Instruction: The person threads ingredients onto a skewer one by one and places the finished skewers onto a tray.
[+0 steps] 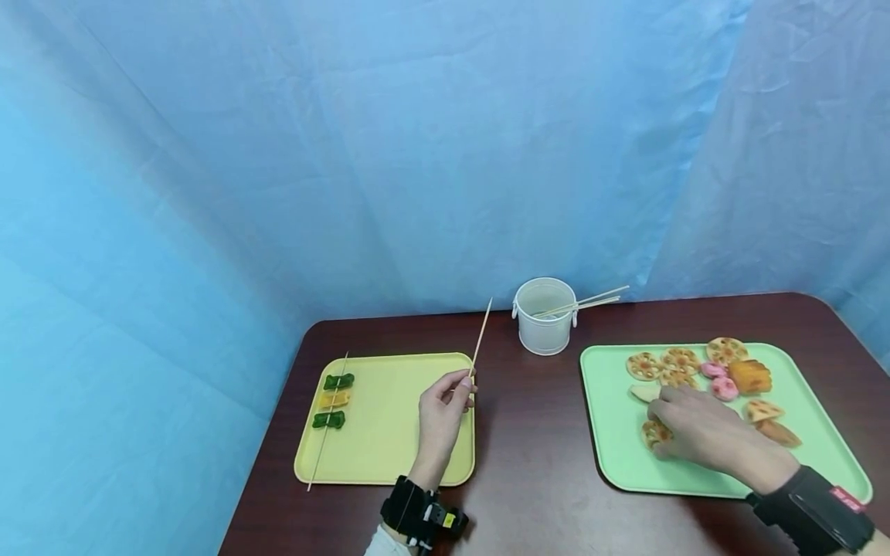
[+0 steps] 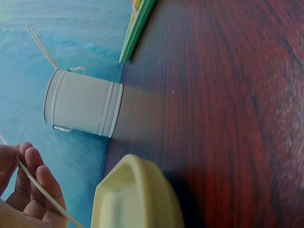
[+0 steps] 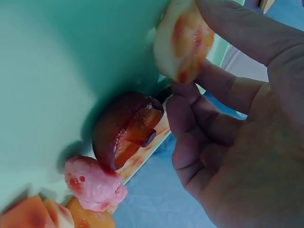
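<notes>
My left hand [image 1: 445,417] pinches a thin wooden skewer [image 1: 481,336] between thumb and fingertips at the right edge of the yellow tray [image 1: 396,448], with the skewer pointing up. The right hand [image 1: 702,432] reaches over the green tray [image 1: 619,471]. Its thumb and index finger pinch a round pale slice with browned patches [image 3: 183,42], like a lotus root slice. A dark brown rounded piece [image 3: 126,130] and a pink piece [image 3: 95,183] lie near that hand in the right wrist view. On the yellow tray lies a loaded skewer with green pieces [image 1: 329,419] and a yellow piece [image 1: 334,399].
A white metal bucket [image 1: 545,328] with several skewers [image 1: 598,300] leaning out stands between the trays at the back. On the green tray are several browned slices [image 1: 726,350], pink pieces [image 1: 724,388] and a golden block [image 1: 751,377]. Blue cloth [image 1: 445,154] hangs behind.
</notes>
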Demonstrator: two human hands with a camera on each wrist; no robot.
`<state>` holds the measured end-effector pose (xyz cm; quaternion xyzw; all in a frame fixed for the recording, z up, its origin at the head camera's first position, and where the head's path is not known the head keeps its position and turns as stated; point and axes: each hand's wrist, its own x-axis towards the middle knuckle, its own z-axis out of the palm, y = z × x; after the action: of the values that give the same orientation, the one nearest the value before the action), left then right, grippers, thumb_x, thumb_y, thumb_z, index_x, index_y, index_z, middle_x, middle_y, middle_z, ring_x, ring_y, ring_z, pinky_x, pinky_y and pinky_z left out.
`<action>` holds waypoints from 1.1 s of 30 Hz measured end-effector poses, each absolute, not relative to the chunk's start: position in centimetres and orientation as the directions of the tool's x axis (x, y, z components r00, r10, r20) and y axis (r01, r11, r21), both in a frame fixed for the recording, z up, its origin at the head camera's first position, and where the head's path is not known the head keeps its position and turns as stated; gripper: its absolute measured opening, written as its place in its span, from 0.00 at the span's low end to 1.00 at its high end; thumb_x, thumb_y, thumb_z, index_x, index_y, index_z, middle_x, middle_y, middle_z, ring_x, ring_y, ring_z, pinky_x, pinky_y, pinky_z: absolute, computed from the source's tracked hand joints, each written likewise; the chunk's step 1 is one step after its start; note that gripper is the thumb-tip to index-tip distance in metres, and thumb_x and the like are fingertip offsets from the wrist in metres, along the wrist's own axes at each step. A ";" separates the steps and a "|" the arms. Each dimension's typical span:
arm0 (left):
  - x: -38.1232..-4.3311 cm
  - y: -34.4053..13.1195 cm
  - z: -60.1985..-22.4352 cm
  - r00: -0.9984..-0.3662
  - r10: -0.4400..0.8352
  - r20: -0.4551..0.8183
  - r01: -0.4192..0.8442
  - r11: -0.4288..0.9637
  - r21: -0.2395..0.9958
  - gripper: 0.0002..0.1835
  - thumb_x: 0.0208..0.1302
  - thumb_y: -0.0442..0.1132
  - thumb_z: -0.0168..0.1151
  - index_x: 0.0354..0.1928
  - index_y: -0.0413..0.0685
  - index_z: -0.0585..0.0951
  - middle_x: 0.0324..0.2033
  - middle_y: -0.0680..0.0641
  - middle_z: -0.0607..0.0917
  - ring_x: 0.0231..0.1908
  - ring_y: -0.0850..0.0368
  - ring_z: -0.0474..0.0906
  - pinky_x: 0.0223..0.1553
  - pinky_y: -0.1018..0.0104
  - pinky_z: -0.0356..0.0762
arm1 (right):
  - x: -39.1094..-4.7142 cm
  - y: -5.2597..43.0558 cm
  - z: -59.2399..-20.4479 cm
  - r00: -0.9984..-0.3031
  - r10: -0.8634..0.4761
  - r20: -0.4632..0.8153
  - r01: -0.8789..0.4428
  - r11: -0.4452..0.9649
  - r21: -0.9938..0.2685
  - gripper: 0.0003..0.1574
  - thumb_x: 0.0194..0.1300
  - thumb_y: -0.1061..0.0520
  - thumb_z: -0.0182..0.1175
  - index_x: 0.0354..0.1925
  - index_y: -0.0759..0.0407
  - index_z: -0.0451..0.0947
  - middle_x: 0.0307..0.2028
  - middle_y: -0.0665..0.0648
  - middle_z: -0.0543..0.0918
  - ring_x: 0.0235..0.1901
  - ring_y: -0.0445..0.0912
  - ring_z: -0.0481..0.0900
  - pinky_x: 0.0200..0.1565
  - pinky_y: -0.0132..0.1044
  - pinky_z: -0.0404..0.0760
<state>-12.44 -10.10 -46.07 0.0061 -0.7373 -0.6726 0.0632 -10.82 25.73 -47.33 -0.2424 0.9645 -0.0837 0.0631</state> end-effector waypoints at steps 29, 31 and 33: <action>-12.6 -10.3 -49.6 -0.993 -0.006 0.118 0.115 0.180 0.977 0.14 0.66 0.42 0.61 0.46 0.41 0.86 0.30 0.39 0.85 0.27 0.36 0.79 0.29 0.59 0.80 | -13.3 23.5 -45.3 -0.979 -0.202 0.038 -0.168 0.678 -0.716 0.23 0.66 0.39 0.57 0.42 0.57 0.80 0.31 0.49 0.83 0.31 0.38 0.81 0.27 0.35 0.78; -12.6 -10.3 -49.7 -0.991 0.015 0.133 0.133 0.184 0.974 0.15 0.66 0.43 0.61 0.46 0.41 0.86 0.30 0.39 0.85 0.27 0.36 0.79 0.28 0.61 0.80 | -13.5 23.4 -45.3 -0.987 -0.158 0.029 -0.125 0.640 -0.758 0.26 0.66 0.39 0.56 0.45 0.61 0.79 0.33 0.52 0.84 0.33 0.40 0.82 0.29 0.37 0.80; -12.5 -10.2 -49.7 -0.989 0.031 0.142 0.146 0.191 0.971 0.14 0.66 0.43 0.61 0.46 0.40 0.86 0.30 0.40 0.85 0.26 0.36 0.79 0.27 0.64 0.79 | -13.6 23.3 -45.3 -0.992 -0.126 0.010 -0.083 0.588 -0.804 0.29 0.67 0.40 0.55 0.48 0.64 0.78 0.36 0.57 0.84 0.34 0.40 0.83 0.33 0.38 0.82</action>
<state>-12.53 -10.23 -49.66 -0.0575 -0.7702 -0.6336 0.0451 -13.57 23.35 -45.31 -0.0585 0.8908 -0.4500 0.0239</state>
